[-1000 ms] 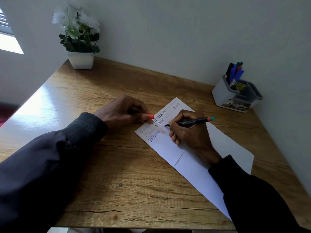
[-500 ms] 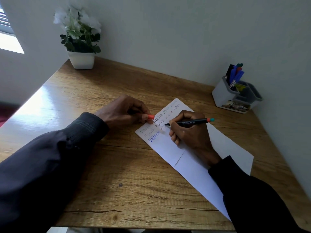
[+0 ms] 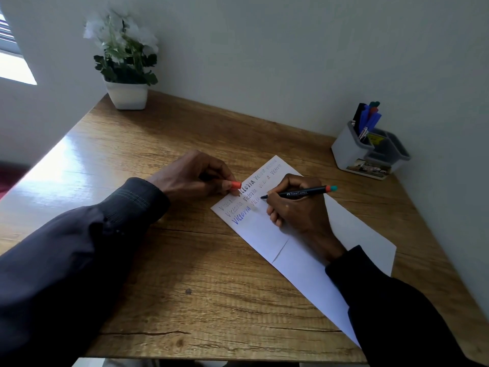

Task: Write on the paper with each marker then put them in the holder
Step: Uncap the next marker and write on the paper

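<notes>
Little shifts over the last second. The right hand (image 3: 296, 213) keeps its fingers clamped on the marker (image 3: 299, 193), whose tip barely creeps along the third line of the paper (image 3: 264, 234), just past the blue word. The left hand (image 3: 190, 178) still pinches the orange cap (image 3: 235, 185) at the paper's edge. I judge this word unfinished. Capping comes later, then the holder (image 3: 344, 152), well apart at the tabletop's (image 3: 185, 260) back right.

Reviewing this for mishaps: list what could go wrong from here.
1. The right hand rests on the paper beside the written lines, so ink might smear.
2. The left hand pinches the orange cap away from the marker; the tip could dry, or the cap slip.
</notes>
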`<state>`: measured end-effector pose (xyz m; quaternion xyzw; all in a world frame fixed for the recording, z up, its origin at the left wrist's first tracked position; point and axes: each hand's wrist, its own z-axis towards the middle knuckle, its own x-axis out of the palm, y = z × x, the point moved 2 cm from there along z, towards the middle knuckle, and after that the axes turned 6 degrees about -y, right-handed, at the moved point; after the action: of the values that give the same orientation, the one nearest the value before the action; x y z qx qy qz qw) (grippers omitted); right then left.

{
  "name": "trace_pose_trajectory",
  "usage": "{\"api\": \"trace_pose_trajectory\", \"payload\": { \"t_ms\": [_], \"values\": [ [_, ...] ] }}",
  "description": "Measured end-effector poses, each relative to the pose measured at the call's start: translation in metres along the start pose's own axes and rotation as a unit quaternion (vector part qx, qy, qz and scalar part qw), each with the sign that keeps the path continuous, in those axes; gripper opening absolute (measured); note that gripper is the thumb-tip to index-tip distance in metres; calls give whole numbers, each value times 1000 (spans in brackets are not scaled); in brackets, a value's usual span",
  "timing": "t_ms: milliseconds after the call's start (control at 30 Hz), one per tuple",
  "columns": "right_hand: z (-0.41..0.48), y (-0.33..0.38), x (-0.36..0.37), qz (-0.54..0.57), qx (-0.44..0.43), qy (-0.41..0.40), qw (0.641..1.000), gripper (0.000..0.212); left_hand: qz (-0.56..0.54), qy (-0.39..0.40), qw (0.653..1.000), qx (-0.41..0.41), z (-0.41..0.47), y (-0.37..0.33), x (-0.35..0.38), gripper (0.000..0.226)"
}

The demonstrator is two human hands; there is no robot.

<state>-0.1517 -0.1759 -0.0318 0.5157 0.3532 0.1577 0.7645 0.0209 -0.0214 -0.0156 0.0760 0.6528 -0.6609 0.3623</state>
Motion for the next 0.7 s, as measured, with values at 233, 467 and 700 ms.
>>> {"api": "trace_pose_trajectory", "payload": {
  "t_ms": [233, 467, 700],
  "values": [
    [-1, -2, 0, 22, 2, -6, 1000, 11, -5, 1, 1000, 2, 0, 1, 0, 17],
    [0, -1, 0, 6, 9, -6, 1000, 11, -13, 4, 1000, 0, -1, 3, 0, 17],
    [1, -4, -1, 13, -3, -11, 1000, 11, -14, 4, 1000, -3, 0, 2, 0, 17]
  ]
}}
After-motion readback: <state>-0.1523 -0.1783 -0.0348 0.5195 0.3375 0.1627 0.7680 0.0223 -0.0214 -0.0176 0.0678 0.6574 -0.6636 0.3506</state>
